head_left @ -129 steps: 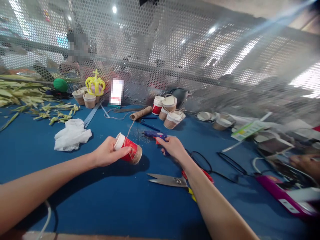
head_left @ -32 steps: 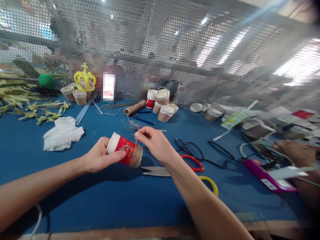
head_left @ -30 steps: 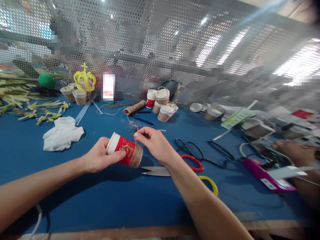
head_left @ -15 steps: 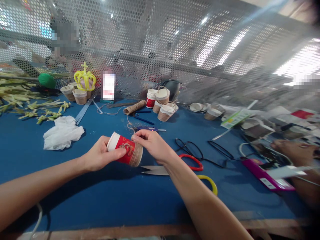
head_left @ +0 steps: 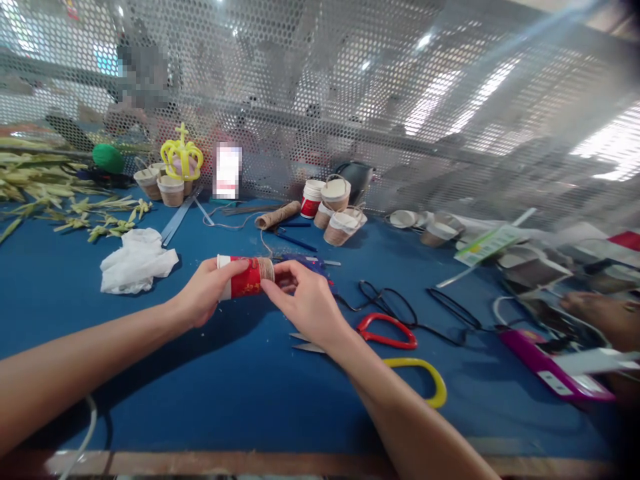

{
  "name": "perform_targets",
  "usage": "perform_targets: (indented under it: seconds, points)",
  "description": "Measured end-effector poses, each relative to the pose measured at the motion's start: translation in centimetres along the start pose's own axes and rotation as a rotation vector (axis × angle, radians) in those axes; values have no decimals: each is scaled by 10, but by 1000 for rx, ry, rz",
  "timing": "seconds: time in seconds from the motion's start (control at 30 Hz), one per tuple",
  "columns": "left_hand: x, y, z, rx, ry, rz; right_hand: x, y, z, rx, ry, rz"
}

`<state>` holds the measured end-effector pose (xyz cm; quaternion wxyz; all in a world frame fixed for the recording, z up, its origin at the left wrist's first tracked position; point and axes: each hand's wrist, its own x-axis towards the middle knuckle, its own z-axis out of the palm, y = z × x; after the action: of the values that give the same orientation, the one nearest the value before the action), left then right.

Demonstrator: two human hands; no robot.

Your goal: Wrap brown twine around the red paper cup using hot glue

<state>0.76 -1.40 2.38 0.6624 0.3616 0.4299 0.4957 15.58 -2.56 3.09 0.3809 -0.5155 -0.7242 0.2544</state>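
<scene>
Cup (head_left: pixel 245 280) sideways above table (head_left: pixel 225 393) middle. Left hand (head_left: pixel 207 293) fingers wrapped round its rim end; right hand (head_left: pixel 305 303) fingertips pinched on its twine-wound base. Scissors (head_left: pixel 385 337) just right of wrist. Bare stretch toward near edge; tissue (head_left: pixel 137 260) toward left edge.

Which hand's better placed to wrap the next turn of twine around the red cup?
Likely the right hand: its fingers touch the twine wound on the cup, while the left hand grips the rim end.
</scene>
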Motion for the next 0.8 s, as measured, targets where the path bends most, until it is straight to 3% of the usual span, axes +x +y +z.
perform_targets:
  seconds: [0.57, 0.8]
  points:
    - [1, -7, -3, 41, -82, 72, -1, 7, 6, -120, 74, -19]
    - [2, -7, -4, 84, -72, 107, -2, 5, 4, -28, 35, -6]
